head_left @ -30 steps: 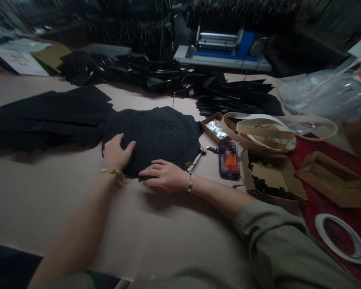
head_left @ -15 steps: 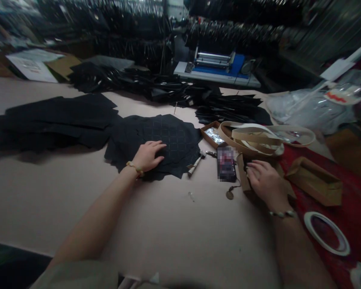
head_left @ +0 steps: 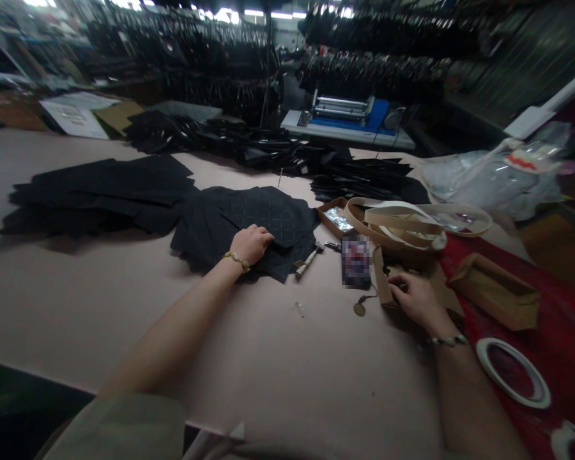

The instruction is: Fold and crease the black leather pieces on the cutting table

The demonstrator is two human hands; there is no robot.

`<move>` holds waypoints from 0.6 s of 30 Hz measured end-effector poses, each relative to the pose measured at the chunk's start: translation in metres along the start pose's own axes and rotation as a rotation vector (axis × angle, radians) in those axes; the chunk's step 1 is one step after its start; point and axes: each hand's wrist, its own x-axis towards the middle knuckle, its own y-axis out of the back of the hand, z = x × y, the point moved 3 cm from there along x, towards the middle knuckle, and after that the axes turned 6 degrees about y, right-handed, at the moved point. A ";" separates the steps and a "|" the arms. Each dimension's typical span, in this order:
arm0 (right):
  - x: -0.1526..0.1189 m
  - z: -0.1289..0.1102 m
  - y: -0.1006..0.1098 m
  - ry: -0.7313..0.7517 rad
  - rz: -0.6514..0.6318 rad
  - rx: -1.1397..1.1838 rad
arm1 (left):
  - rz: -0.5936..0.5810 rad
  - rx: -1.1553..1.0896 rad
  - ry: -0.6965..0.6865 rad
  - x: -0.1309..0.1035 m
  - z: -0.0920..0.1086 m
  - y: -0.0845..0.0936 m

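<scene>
My left hand (head_left: 252,245) has its fingers curled together on the edge of a black fabric piece, on top of a stack of black pieces (head_left: 206,220) with a stitched grid. Over an open cardboard box (head_left: 379,281), my right hand (head_left: 412,295) dips its bent fingers inside; whatever they touch in there is too dark to make out. Between the two hands lie a small tool with a pale handle (head_left: 306,263), a phone (head_left: 356,262) and a round pendant (head_left: 359,309) on a cord.
Another dark fabric pile (head_left: 100,195) lies at the left. Glossy black pieces (head_left: 268,147) run along the back. Right of centre are coiled beige straps (head_left: 402,223), a second cardboard box (head_left: 498,291) and a tape roll (head_left: 513,372) on red material. A blue machine (head_left: 349,114) stands behind.
My left hand has gone from spread fingers to curled ones, and the top black piece is partly lifted and shifted. My right hand's fingers are more bent in the box. The view has shifted slightly.
</scene>
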 end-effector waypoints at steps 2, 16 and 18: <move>-0.004 -0.001 0.000 -0.010 -0.018 -0.006 | 0.075 -0.014 0.064 -0.002 -0.004 0.006; -0.018 -0.038 0.037 0.055 0.694 0.134 | 0.171 -0.477 0.430 -0.106 -0.143 0.033; -0.021 -0.055 0.044 0.074 0.743 0.183 | 0.090 -0.519 0.464 -0.122 -0.154 0.028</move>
